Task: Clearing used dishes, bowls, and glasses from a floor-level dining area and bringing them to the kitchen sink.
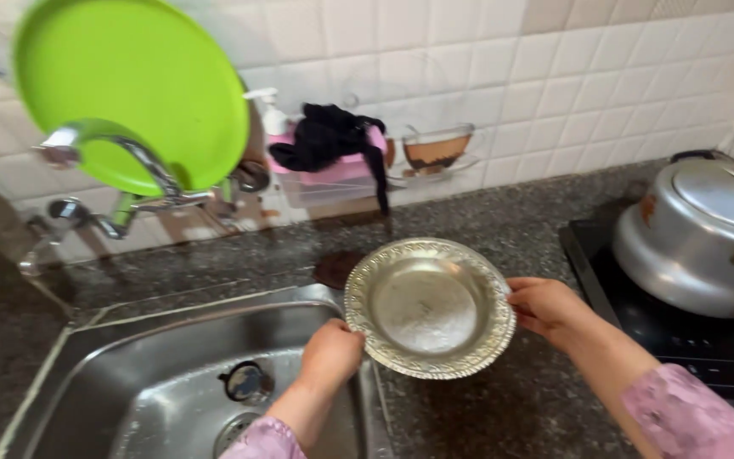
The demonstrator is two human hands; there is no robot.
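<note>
Both hands grip a silver plate (429, 307) with an embossed rim, held tilted toward the camera over the dark granite counter (486, 408), just right of the sink (155, 382). Left hand (331, 355) clasps the rim at about 8 o'clock, fingers curled behind it; right hand (545, 310) pinches the rim at 3 o'clock, thumb on the front edge. Pink patterned sleeves cover both forearms. At 9 o'clock from the plate lies the steel sink, its drain (246, 381) showing a round stopper. At 10 o'clock a chrome tap (108, 140) arches over the basin, and behind it a bright green tray (129, 85) leans on the white tiled wall (554, 68). At 12 o'clock a black cloth (333, 140) drapes over a pink rack, with a glass cup (435, 149) of brown liquid just to its right. At 3 o'clock a metal pressure cooker (707, 234) sits on a black cooktop (681, 340).
</note>
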